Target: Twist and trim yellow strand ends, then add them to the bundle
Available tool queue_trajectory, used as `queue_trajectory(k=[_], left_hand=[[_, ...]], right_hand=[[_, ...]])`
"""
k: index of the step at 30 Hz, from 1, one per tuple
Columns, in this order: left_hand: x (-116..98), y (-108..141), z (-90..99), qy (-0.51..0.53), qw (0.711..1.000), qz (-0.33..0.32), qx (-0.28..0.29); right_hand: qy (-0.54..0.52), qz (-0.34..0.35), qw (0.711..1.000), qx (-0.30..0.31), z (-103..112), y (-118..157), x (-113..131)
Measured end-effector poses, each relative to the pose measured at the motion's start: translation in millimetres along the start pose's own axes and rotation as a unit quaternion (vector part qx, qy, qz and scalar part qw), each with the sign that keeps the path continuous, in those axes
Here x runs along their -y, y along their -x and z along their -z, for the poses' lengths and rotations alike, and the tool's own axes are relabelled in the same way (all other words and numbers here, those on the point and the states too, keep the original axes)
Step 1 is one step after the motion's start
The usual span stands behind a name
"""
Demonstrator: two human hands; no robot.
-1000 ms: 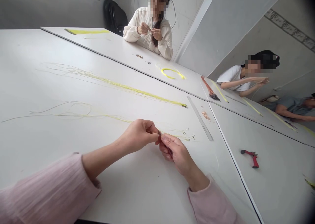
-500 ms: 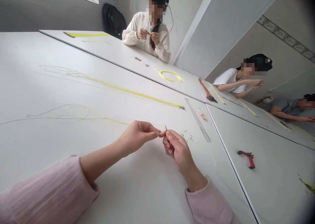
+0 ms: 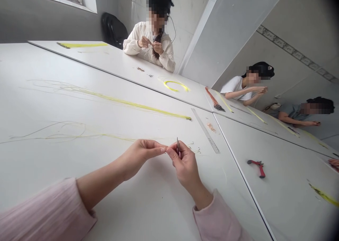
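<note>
Small hook [image 3: 178,145] stood upright, pinched in the fingertips of the right hand [image 3: 185,165], just beside the left hand [image 3: 143,152], its fingers pressed together on something I could not make out; I judged this close pinch suited such fine work.

A steel ruler [image 3: 205,130] and red-handled pliers [image 3: 256,167] lie well apart.

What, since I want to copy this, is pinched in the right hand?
A thin metal shank pokes up from the right hand; the fingers cover its lower part.
</note>
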State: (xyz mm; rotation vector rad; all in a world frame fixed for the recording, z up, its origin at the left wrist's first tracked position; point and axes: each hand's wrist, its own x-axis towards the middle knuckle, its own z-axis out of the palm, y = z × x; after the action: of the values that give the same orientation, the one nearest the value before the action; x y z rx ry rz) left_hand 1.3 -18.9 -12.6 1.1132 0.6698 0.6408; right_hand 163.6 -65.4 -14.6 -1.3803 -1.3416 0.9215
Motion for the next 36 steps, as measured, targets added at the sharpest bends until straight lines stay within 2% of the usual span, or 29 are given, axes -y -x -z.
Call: queue_trajectory(k=[3, 5, 8, 11, 14, 19, 23, 28, 33, 36], left_hand=[[0, 0, 0.5, 0.003, 1.0, 0.001, -0.03], [1, 0, 0.5, 0.001, 0.999, -0.007, -0.051], [2, -1, -1.4, -0.001, 0.997, -0.023, -0.078], [4, -1, -5.2, 0.009, 0.997, -0.034, -0.069], [4, 0, -9.1, 0.01, 0.998, -0.041, -0.056], [-1, 2, -13.4, -0.041, 0.998, -0.034, -0.039], [-3, 3, -13.0, -0.103, 0.991, -0.041, -0.072], [-2, 2, -10.8, -0.156, 0.983, -0.037, -0.093], [-3, 2, -11.1, -0.113, 0.992, -0.051, -0.037], [-8, 5, -11.7, -0.083, 0.995, -0.026, -0.051]], right_hand=[[-0.004, -0.006, 1.0, -0.021, 2, -2, 0], [-0.057, -0.046, 0.997, -0.021, 1, -3, 0], [-0.159, -0.115, 0.98, 0.014, -2, -3, -1], [-0.216, -0.147, 0.964, 0.04, -5, -1, -3], [-0.238, -0.149, 0.959, 0.037, -5, -1, -4], [-0.174, -0.123, 0.977, 0.021, -2, -3, -3], [-0.088, -0.112, 0.99, 0.023, 1, -4, 0], [-0.043, -0.111, 0.992, 0.036, 2, -3, 2], [-0.028, -0.124, 0.987, 0.093, 0, -2, 3], [-0.059, -0.129, 0.985, 0.095, 2, -2, 7]])
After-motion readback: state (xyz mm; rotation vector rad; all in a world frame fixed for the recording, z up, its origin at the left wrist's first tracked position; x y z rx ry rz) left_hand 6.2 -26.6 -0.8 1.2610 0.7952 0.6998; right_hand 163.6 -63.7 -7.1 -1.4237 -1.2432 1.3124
